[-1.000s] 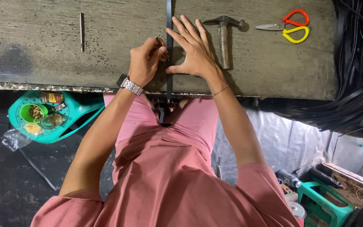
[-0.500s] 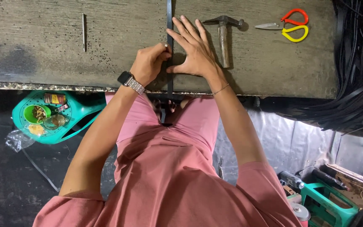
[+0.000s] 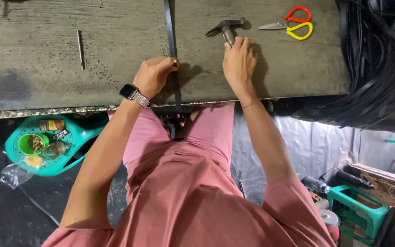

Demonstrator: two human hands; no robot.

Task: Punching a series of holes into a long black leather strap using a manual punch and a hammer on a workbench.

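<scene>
Seen from the head camera looking straight down, a person in a pink shirt sits at a worn grey workbench (image 3: pixel 46 59), both bare hands resting near its near edge. Running from the far edge of the bench to the near edge and over it is a narrow dark strap (image 3: pixel 170 32). Curled into a loose fist, the left hand (image 3: pixel 154 75) has its fingertips (image 3: pixel 172 61) pinched closed on the strap, apparently pinning it flat against the bench so it stays put. Just to the right, the right hand (image 3: pixel 238 61) wraps its fingers (image 3: pixel 236 43) around the handle of a hammer (image 3: pixel 227 25), whose metal head lies on the bench pointing towards the far edge; the grip looks closed, though the thumb is hidden. Near the far right corner lie scissors (image 3: pixel 296 23) with one red and one yellow loop, well apart from both hands. A thin metal rod (image 3: pixel 80 48) lies toward the left side of the bench. A heap of black straps (image 3: pixel 380 59) spills over the right edge. Below the bench's near edge, on the dark floor at left, sits a teal tray (image 3: pixel 46 144) holding small containers.
</scene>
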